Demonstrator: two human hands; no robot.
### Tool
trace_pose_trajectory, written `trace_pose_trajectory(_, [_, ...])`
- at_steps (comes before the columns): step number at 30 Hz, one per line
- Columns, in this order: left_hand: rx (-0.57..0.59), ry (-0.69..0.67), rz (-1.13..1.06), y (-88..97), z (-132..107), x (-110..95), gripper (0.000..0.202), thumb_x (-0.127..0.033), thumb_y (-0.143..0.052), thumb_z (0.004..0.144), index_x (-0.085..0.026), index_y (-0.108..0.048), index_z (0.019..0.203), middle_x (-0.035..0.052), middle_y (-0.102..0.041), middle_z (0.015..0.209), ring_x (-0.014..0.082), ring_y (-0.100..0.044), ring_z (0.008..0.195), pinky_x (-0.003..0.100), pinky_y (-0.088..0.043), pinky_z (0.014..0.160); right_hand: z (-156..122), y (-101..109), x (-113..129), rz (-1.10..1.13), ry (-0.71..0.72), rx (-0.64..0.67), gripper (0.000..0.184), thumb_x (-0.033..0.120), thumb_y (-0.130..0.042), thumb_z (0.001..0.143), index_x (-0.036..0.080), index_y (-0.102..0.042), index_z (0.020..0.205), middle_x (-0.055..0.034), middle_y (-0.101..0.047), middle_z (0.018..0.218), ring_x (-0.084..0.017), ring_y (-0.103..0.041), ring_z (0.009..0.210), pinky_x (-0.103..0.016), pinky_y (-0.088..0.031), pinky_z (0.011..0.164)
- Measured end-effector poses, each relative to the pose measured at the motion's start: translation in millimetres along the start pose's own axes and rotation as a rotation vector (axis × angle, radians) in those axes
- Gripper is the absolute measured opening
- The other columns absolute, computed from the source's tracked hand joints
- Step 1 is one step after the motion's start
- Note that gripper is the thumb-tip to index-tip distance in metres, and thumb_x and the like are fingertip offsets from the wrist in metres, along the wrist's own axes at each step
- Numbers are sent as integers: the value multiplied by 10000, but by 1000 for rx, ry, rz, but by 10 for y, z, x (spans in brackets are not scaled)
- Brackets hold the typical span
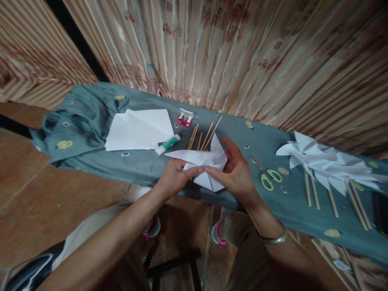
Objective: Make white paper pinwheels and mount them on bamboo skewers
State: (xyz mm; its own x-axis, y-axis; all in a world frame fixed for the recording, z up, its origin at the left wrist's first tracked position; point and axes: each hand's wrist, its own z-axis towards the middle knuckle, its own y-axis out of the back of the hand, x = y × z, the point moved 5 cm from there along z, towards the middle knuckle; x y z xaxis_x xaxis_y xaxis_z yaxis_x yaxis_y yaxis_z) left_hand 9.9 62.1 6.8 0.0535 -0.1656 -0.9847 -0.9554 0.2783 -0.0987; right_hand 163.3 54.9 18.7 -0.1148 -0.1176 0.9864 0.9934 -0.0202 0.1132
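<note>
Backdrop: tall beige pleated fabric curtain (188, 48) with reddish-brown floral print, hanging in close vertical folds behind the surface; pale sheen along several folds.

Surface: long, narrow, draped in grey-teal cloth (239, 139) printed with yellow pineapples and small dark-and-white rectangles; cloth bunched in loose creases at the left end.

Uprights: straight black pole (79, 40), slanting across the curtain at upper left; second black bar (15, 127), at the left edge, meeting the bunched cloth.

Floor: reddish-brown square tiles (27, 186), pale joints.

Furniture: black angular frame (172, 264), low, bottom centre, type unclear.

Light: dim and soft; corners darker.
</note>
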Motion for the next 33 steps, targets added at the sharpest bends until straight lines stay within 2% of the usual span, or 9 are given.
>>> trace_pose_trajectory(6, [16,-3,-10,-3,-2,3,252,-358,-735,661,-125,-659,599,33,-676,695,136,-579,640,250,-471,630,-2,-10,12,8,-10,-9,829,271,-806,620,240,-402,1343,-90,-663,1124,-245,-681,962,-379,-590,824])
trace_pose_trajectory(10, [11,-8,-24,0,-5,-7,224,-347,-739,655,-128,-692,671,35,-691,734,147,-592,679,253,-476,651,-4,-11,11,1,-6,3,816,274,-802,631,246,-403,1343,-85,-663,1123,-243,-680,962,-379,-583,835])
trace_pose_trajectory(14, [15,5,-39,1,-6,3,235,-343,-741,649,-122,-670,615,35,-679,700,140,-576,659,250,-465,650,-4,-6,8,0,4,14,806,292,-801,637,243,-409,1339,-88,-655,1147,-251,-672,990,-396,-565,873])
trace_pose_trajectory(21, [25,14,-56,-2,-1,31,247,-355,-738,657,-118,-681,620,32,-679,696,137,-565,661,242,-452,652,-5,-20,-4,16,-26,48,824,334,-801,650,256,-383,1356,-88,-635,1186,-261,-659,1025,-424,-541,920])
trace_pose_trajectory(25, [31,7,-64,-4,-5,32,230,-343,-732,666,-123,-681,621,34,-683,712,148,-579,693,250,-458,681,-5,-18,6,27,-18,50,789,333,-798,654,268,-400,1332,-71,-650,1145,-252,-669,991,-412,-562,886])
trace_pose_trajectory(33, [-54,16,-35,-2,3,-5,188,-307,-735,627,-132,-692,572,12,-662,636,122,-554,623,227,-443,628,11,-5,21,38,-9,42,785,327,-799,653,264,-399,1326,-64,-664,1091,-250,-676,952,-415,-572,852])
